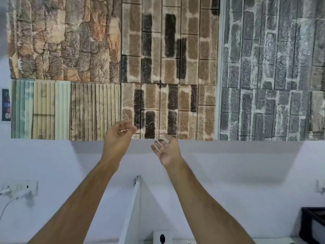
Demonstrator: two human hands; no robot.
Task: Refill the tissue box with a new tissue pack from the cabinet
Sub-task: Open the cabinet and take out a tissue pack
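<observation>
both hands were raised toward the cabinet (168,71) overhead, the left hand (118,138) loosely curled and empty, the right hand (167,150) open and empty. no tissue pack showed; the tissue box (162,237) sat below. fingers should probably hook the door's bottom edge and pull evenly.

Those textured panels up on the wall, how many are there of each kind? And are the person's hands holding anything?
Rough stone panel: 1
Wood-slat panel: 1
Brown brick panels: 2
Grey brick panel: 1
Total: 5 panels

Left hand and right hand: 2, both raised toward the panels' lower edge, fingers open, holding nothing.
</observation>
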